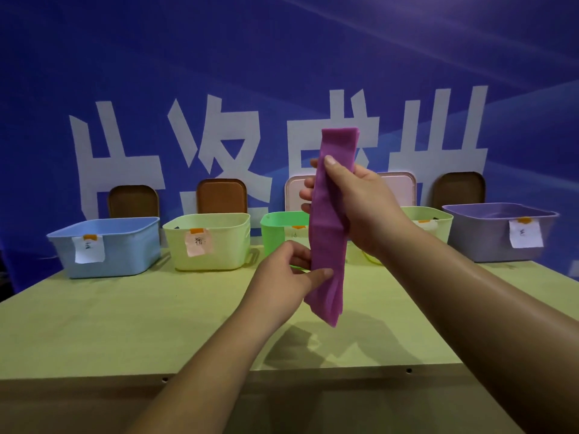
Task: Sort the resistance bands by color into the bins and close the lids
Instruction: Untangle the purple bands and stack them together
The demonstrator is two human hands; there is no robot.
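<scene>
A purple resistance band [329, 233] hangs upright above the table, folded into a flat strip. My right hand [354, 208] grips its upper half, thumb on the front. My left hand [288, 274] pinches its lower part between thumb and fingers. Behind stand several open bins in a row: a blue bin [125, 249], a pale yellow bin [225, 242], a green bin [279, 233], another pale yellow bin [438, 223] partly hidden by my right hand, and a purple bin [488, 236]. Each carries a paper label.
Lids lean against the blue backdrop behind the bins: brown lids [133, 200] [221, 195] [459, 189] and pink lids [294, 192] [401, 186]. The pale wooden table [125, 324] ends at a near edge below my forearms.
</scene>
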